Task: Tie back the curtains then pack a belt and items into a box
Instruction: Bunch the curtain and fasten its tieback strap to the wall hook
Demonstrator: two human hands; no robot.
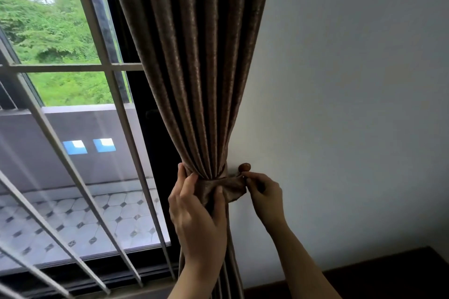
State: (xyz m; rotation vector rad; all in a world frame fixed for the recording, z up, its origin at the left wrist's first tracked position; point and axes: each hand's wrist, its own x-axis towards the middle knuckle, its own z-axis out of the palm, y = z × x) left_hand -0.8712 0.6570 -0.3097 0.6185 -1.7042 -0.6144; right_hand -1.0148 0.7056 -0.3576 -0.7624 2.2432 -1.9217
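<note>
Left hand (196,213) wraps the gathered brown curtain (194,68), its fingers (187,184) curled round the bunch just below the tieback band (228,185). Right hand (263,192) pinches the band's end, directly under the wall knob (244,167).

Wall (352,80): bare from 12 to 4 o'clock of my right hand (264,192); free room there.
Knob (244,167): juts out at 11 o'clock, just beside my right fingertips.
Curtain (194,68): gripped by my left hand (196,211), fills its 12 o'clock.
Band (230,187): pinched in my right fingers, bridges between my hands.
Grille (73,68): bars the 9 o'clock side.
Dark furniture (401,272): low, at 5 o'clock.
</note>
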